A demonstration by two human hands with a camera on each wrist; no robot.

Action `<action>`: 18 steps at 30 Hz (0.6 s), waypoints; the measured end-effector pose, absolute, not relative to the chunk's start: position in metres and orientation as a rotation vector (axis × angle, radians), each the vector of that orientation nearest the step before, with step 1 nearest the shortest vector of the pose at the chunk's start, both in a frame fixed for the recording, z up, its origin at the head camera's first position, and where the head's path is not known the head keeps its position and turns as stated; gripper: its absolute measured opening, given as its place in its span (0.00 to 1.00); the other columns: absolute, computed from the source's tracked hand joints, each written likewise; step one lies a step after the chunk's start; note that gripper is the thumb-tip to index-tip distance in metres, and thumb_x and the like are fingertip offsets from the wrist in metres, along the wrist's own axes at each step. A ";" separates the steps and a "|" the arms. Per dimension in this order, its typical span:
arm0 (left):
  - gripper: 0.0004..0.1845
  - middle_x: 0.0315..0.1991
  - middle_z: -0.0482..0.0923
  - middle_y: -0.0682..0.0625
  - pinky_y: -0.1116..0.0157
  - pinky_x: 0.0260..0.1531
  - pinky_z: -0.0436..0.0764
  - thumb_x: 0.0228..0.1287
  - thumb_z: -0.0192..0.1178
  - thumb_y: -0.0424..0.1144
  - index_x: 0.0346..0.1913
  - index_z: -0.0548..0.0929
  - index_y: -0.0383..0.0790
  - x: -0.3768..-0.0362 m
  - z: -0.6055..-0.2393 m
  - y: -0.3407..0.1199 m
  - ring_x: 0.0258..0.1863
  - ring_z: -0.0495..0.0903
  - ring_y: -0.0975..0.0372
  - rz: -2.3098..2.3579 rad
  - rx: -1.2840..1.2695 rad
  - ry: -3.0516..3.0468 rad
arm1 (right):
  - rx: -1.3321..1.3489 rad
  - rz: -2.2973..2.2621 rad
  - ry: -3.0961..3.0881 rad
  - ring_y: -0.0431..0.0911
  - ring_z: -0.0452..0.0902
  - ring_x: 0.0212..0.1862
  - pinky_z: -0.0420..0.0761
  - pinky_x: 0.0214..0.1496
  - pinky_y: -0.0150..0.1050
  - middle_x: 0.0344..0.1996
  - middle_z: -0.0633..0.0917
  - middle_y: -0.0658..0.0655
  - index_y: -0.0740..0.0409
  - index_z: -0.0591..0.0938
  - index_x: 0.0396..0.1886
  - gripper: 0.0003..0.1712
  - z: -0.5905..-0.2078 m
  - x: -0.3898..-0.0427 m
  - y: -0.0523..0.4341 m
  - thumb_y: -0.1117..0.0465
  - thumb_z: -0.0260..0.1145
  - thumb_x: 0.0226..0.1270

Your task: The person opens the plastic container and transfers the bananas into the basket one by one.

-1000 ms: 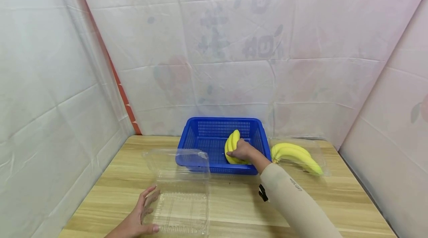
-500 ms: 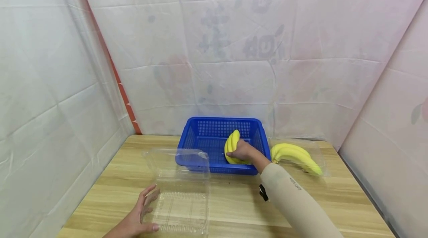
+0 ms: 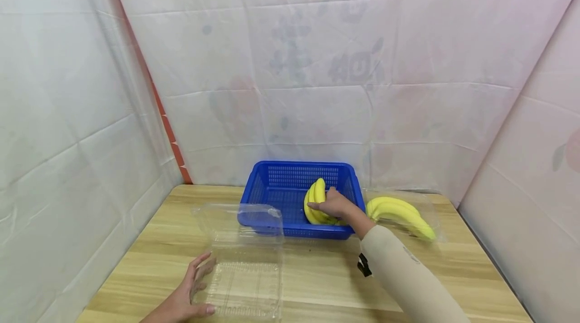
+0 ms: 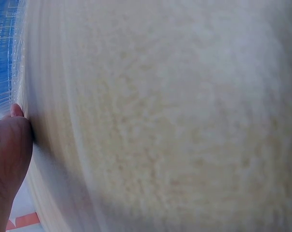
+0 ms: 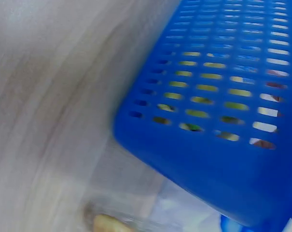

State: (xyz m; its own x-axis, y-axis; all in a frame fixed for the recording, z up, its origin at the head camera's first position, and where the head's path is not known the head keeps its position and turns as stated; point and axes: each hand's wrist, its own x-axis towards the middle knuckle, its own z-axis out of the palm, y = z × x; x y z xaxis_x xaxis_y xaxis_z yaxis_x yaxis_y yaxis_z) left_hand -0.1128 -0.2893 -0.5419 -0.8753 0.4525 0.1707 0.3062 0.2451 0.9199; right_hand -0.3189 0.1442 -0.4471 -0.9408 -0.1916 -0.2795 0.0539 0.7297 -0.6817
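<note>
A bunch of yellow bananas lies in the right part of a blue plastic basket. My right hand reaches over the basket's front right side and holds the bunch, thumb across its front; the other fingertips are hidden. In the right wrist view, yellow shows through slots in the basket. On the table's front left stands a clear plastic clamshell box with its lid raised, the lid overlapping the basket in view. My left hand grips the box's left side, thumb at the front and fingers behind.
More yellow bananas lie in clear plastic packaging at the right, close beside the basket. The wooden table is enclosed by white sheets at the back and both sides.
My right hand and sleeve have shifted slightly right, while the bananas stay in the same place in the basket. My left hand and the clamshell box hold still.
</note>
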 end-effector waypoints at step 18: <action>0.57 0.78 0.53 0.74 0.71 0.60 0.77 0.68 0.70 0.31 0.83 0.36 0.29 -0.113 -0.541 -0.288 0.73 0.56 0.89 1.695 0.738 2.385 | -0.762 -1.108 3.108 0.64 0.80 0.67 0.83 0.63 0.58 0.68 0.82 0.68 0.65 0.71 0.78 0.38 -0.419 -0.241 0.143 0.50 0.68 0.78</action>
State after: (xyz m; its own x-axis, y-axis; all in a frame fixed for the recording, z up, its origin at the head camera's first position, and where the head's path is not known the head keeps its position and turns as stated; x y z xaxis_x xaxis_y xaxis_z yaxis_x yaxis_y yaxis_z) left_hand -0.1130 -0.2882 -0.5412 -0.8731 0.4546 0.1762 0.3159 0.2522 0.9146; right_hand -0.2411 0.1428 -0.4190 -0.8704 -0.3278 0.3674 -0.4863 0.6893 -0.5371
